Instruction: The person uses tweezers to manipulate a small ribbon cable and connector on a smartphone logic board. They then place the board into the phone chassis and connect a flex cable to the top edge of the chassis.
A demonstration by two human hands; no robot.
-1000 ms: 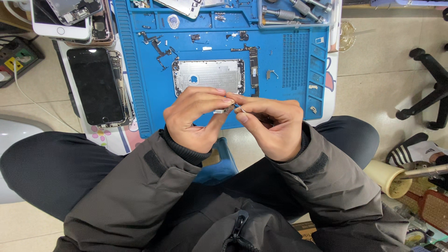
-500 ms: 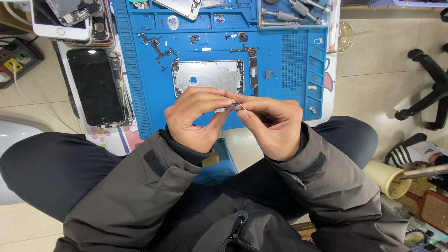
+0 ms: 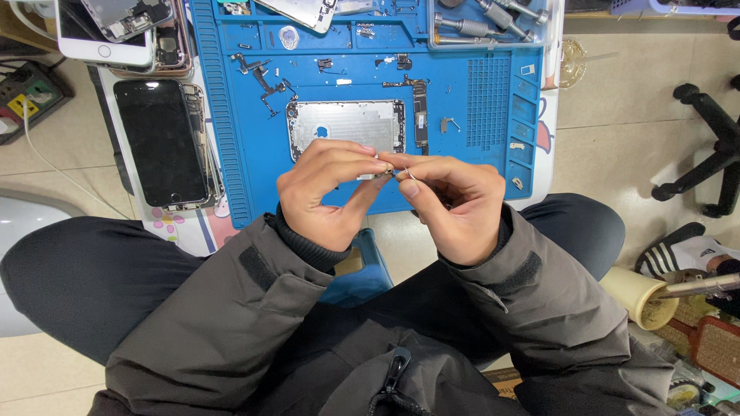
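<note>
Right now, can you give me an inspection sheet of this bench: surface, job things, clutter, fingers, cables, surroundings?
Surface: blue repair mat on a low table.
Job's things: tiny metal part pinched between both hands; opened silver phone shell on the mat behind them.
Clutter: loose screws and flex parts on the mat; dark phone screen left of it; screwdrivers top right.
Fingers: left hand and right hand both closed on the part, fingertips meeting.
Cables: white cable on the floor, left.
Surroundings: tiled floor, chair base at right.
</note>
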